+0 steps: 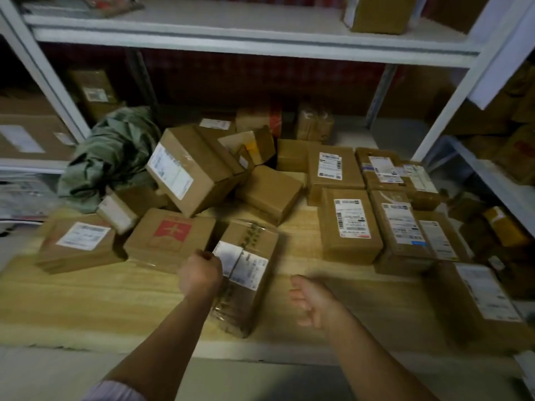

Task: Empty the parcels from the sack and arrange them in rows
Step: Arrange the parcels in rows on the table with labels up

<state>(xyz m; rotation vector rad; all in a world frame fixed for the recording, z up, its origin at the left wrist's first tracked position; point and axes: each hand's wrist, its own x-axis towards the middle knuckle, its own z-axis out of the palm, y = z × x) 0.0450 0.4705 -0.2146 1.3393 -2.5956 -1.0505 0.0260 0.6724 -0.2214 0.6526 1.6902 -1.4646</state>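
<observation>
Centrally, I logged a long taped parcel (246, 273) lying on the wooden shelf board (86, 299), label up. My left hand (199, 273) pressed against its left side, fingers curled shut; whether they gripped it I could not tell. My right hand (311, 299) hovered just right of it, blurred, fingers loosely apart, holding nothing. Right side: labelled parcels in rows (350, 224). Left and rear: a jumbled heap, including a large tilted box (191, 169) and a red-marked box (170, 235). Far left: the crumpled green sack (110, 157).
</observation>
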